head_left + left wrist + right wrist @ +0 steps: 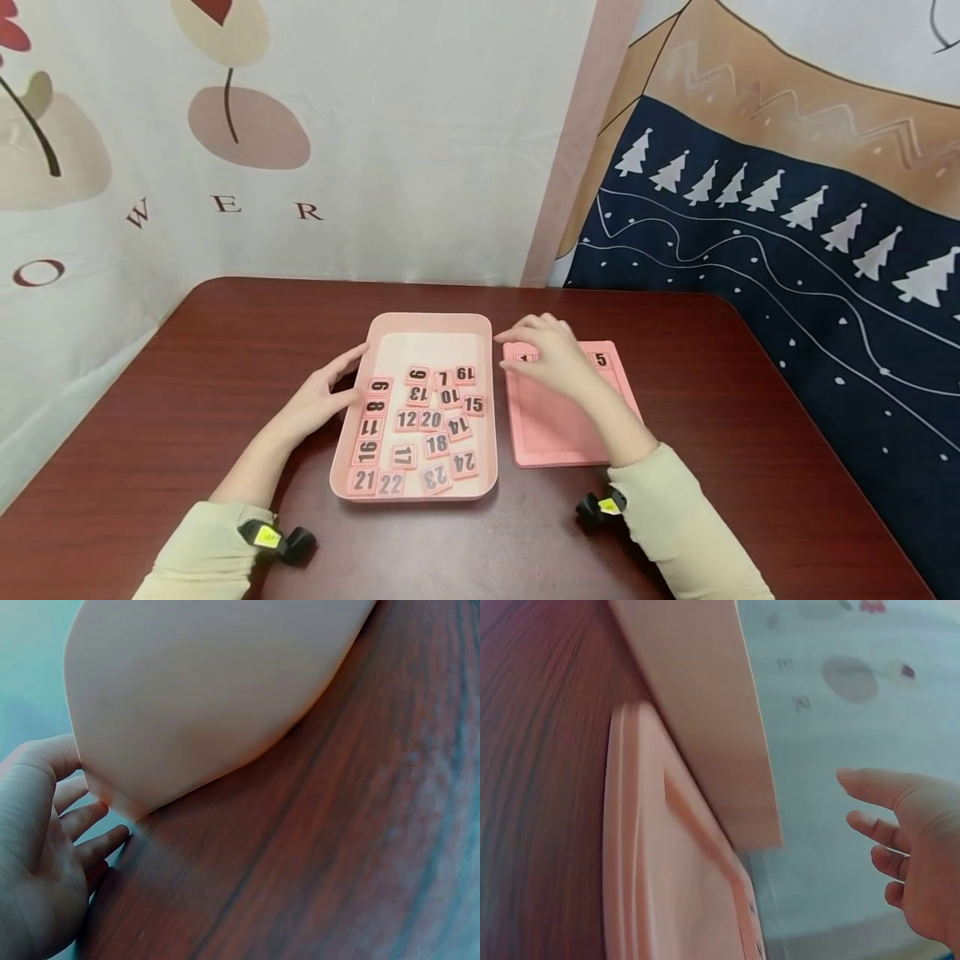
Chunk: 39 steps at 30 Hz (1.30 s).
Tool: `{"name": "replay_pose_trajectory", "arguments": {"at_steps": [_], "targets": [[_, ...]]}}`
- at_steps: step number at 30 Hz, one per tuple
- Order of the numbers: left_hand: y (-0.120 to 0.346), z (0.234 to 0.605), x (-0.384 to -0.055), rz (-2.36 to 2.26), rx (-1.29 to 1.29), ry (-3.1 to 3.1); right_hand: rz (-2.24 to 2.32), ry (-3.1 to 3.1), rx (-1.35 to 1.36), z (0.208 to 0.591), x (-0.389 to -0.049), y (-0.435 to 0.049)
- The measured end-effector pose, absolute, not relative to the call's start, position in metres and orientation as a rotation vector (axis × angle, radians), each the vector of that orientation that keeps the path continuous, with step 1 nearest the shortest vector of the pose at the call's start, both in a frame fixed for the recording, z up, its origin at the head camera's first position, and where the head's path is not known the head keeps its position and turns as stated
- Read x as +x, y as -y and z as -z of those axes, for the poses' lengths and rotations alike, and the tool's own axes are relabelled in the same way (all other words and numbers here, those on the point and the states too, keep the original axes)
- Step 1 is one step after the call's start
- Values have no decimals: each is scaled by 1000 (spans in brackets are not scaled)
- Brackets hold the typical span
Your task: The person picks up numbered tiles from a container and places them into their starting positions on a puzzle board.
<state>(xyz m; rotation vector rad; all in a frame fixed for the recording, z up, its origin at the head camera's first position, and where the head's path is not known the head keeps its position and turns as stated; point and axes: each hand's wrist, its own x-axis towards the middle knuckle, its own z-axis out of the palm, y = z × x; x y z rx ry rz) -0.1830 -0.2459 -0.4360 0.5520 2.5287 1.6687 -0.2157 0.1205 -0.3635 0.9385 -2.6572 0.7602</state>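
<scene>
In the head view a pale pink tray (420, 323) stands on the table, with numbered tiles (431, 420) lying in it at various angles. My left hand (321, 402) rests against the tray's left side, thumb and fingers spread along the outer wall. To the tray's right lies a pink puzzle frame (558, 425); a 1 tile and a 5 tile (601, 359) show in its top row. My right hand (551, 357) hovers over the frame's upper left, hiding the tiles between. Nothing shows between its parted thumb and fingers (870, 825) in the right wrist view.
A dark reddish-brown table (247, 333) carries everything. Behind it hang a pale printed cloth (420, 167) and a navy cloth with white trees (750, 242). The tray's wall rises above the frame beside it. Wrist cameras (279, 540) sit at both sleeves.
</scene>
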Motion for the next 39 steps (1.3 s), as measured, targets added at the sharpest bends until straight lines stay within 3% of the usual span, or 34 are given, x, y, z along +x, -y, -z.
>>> {"name": "replay_pose_trajectory", "arguments": {"at_steps": [9, 21, 39], "targets": [[245, 435, -184, -1659, 551, -2541, -677, 2831, 1131, 367, -238, -63], [245, 434, -184, -1659, 549, -2536, -494, 2967, 1269, 371, -259, -25], [245, 435, -183, -1663, 544, -2537, -849, 3132, 1347, 392, -262, -10]]}}
